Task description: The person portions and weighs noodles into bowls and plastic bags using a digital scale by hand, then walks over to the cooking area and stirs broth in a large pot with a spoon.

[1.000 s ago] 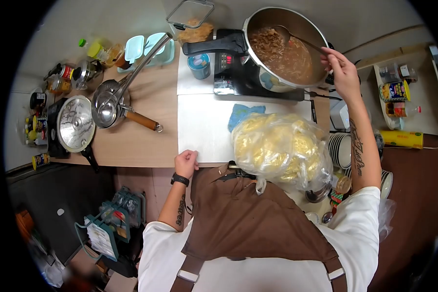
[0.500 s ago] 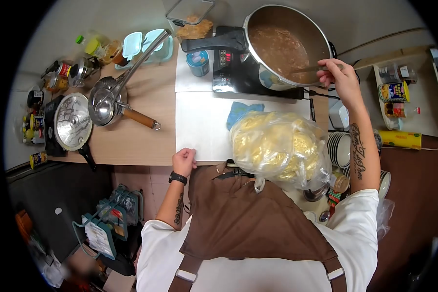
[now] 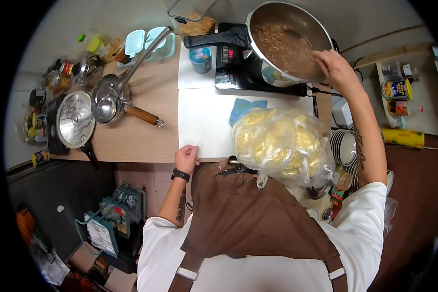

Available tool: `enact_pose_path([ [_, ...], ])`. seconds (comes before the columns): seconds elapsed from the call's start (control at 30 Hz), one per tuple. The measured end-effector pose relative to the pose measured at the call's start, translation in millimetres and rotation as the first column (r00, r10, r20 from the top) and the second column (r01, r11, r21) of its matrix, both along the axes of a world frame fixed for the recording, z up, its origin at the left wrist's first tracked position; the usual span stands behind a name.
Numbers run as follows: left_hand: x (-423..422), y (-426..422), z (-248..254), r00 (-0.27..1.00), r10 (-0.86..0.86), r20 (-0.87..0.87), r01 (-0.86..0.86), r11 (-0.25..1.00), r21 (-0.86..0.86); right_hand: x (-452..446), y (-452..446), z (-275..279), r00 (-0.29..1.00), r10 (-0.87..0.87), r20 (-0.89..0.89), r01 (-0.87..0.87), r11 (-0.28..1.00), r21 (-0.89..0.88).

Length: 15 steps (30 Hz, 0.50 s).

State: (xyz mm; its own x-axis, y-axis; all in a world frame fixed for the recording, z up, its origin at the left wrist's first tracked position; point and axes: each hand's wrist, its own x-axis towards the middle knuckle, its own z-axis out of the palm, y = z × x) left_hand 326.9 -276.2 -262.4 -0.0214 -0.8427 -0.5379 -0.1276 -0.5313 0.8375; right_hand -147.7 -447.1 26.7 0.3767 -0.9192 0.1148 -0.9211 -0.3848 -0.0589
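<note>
My right hand (image 3: 335,68) is closed on the handle of a ladle (image 3: 293,34), whose bowl is partly sunk in the brown, chunky broth. The large metal pot (image 3: 297,78) around it stands on a black induction cooker (image 3: 228,80). At the counter's front edge rests my left hand (image 3: 187,157), loosely curled with nothing visible in it. To its right lies a clear plastic bag of yellow contents (image 3: 280,143), with a blue cloth (image 3: 246,109) just behind it.
Metal strainers and a ladle rest in a small pan (image 3: 107,104) on the left, beside a round lid (image 3: 76,119). A blue tin (image 3: 200,59) stands left of the cooker. Stacked bowls (image 3: 344,147) and a shelf (image 3: 413,97) are on the right.
My right hand has moved the ladle through the broth; its bowl shows again at the back of the pot after being submerged. My left hand stays at the counter edge.
</note>
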Motion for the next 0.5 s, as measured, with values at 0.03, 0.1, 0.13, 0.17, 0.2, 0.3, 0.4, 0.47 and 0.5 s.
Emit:
enact_pose_path([
  [0.03,0,1,0,1.000,0.003,0.004,-0.003,1.000,-0.007,1,2,-2,1.000,0.002,0.019,-0.002,1.000,0.012],
  [0.1,-2,-1,0,1.000,0.002,0.028,-0.002,1.000,-0.002,-1,6,-6,0.999,0.007,0.050,-0.009,0.999,0.034],
  [0.13,-2,0,0,0.999,0.002,0.040,-0.003,1.000,0.004,18,13,11,0.989,-0.125,0.081,0.114,0.986,0.125],
  [0.17,-2,1,0,0.999,0.009,0.032,-0.009,1.000,-0.001,21,16,16,0.969,-0.184,0.162,0.162,0.977,0.141],
  [0.2,-1,1,0,1.000,0.012,0.026,-0.012,1.000,-0.005,20,15,19,0.924,-0.293,0.246,0.242,0.946,0.215],
  [0.3,0,1,1,1.000,0.011,0.015,-0.011,1.000,-0.008,3,9,15,0.632,-0.495,0.596,0.270,0.862,0.430],
  [0.4,1,1,2,1.000,-0.001,0.023,0.001,1.000,-0.006,-7,6,-3,0.284,-0.548,0.787,0.239,0.835,0.495],
  [0.47,0,0,2,1.000,0.002,0.027,-0.002,1.000,-0.004,-10,3,-6,0.165,-0.529,0.832,0.250,0.839,0.484],
  [0.5,-1,0,2,1.000,0.008,0.017,-0.008,1.000,-0.003,-9,1,-4,0.209,-0.482,0.851,0.260,0.866,0.427],
])
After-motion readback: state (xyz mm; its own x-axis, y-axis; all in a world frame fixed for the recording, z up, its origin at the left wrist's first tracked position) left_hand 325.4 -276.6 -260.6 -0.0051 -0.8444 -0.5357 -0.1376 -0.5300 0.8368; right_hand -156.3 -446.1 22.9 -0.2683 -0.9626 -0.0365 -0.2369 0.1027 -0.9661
